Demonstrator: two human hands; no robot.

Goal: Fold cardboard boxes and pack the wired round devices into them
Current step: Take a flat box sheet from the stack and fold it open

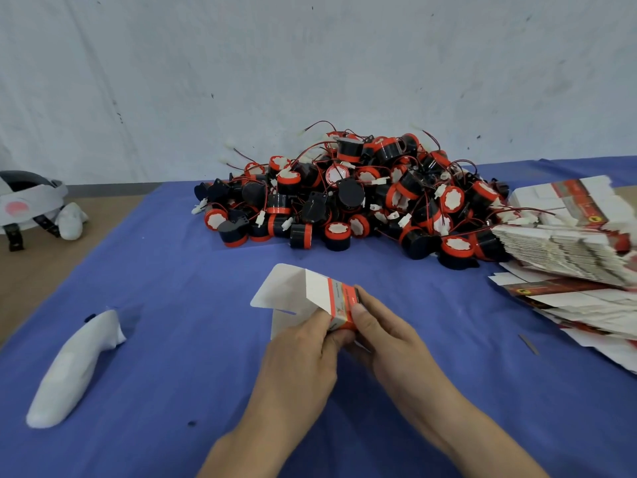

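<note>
Cardboard box (320,294), white with an orange band and one flap standing open, is held just above the blue-covered worktop (165,381), near its front middle. Left hand (303,353) grips the box's near side. The right hand (382,336) pinches the orange end, thumb on top. Behind lies a heap of black-and-red wired round devices (362,198). Flat box blanks (568,253) are stacked at the right.

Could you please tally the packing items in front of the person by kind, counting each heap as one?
partly folded box, gripped by the left hand and right hand: 1
heap of wired round devices: 1
heap of flat cartons: 1
total: 3
</note>
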